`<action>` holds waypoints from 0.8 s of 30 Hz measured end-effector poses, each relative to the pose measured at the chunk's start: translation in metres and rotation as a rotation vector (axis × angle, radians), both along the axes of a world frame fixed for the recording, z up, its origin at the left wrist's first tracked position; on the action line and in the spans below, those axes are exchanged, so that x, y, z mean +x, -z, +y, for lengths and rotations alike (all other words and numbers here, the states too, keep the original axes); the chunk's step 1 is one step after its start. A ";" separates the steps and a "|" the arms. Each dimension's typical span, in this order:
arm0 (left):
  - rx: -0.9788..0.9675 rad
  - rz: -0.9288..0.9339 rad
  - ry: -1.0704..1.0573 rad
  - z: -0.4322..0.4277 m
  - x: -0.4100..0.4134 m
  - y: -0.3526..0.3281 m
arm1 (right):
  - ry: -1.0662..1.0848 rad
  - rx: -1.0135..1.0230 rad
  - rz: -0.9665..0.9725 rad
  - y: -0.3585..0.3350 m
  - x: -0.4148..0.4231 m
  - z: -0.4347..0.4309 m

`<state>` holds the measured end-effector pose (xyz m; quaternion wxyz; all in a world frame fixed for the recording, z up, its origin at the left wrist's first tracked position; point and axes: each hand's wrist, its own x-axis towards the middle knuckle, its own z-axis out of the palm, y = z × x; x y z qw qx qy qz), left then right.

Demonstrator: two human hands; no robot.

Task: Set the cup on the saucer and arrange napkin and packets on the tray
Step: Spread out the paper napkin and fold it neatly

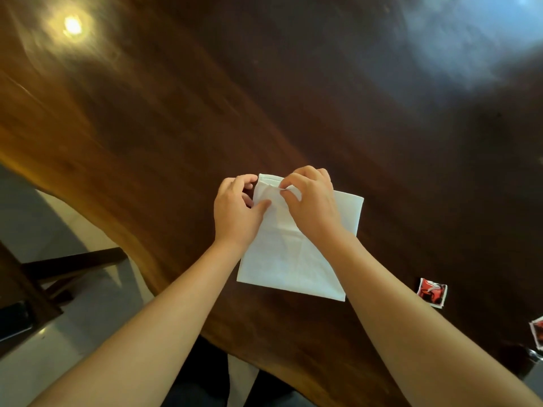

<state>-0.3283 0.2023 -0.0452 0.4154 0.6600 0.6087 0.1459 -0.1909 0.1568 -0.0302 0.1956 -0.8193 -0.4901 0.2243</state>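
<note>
While two red packets, one [432, 291] near the napkin and another [537, 335] at the frame's right edge, lie on the dark wooden desk [176, 127], a white napkin [293, 259] lies flat beyond, its far corner pinched by left hand [235, 212] and right hand [311, 201].

One white napkin [289, 259] is lying on the dark wooden surface [293, 98]. Two red packets are showing to the right: one [432, 292] sitting whole near the napkin, the other [538, 336] being cut by the right edge. Two hands, left [236, 210] and right [311, 201], are pinching the napkin's far edge.
</note>
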 end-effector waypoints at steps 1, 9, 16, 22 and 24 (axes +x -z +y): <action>-0.003 -0.005 -0.003 0.000 -0.001 -0.001 | -0.012 -0.010 0.010 -0.002 0.001 -0.001; -0.003 -0.026 0.006 0.014 -0.001 -0.004 | -0.043 0.030 0.030 -0.011 0.006 0.011; -0.026 -0.035 0.093 0.032 0.001 -0.002 | -0.022 0.012 0.076 -0.011 0.004 0.020; -0.117 -0.084 0.096 0.032 0.005 0.001 | 0.052 -0.009 0.149 -0.005 0.007 0.027; -0.143 -0.117 0.086 0.032 0.005 0.001 | 0.050 -0.025 0.134 -0.001 0.008 0.031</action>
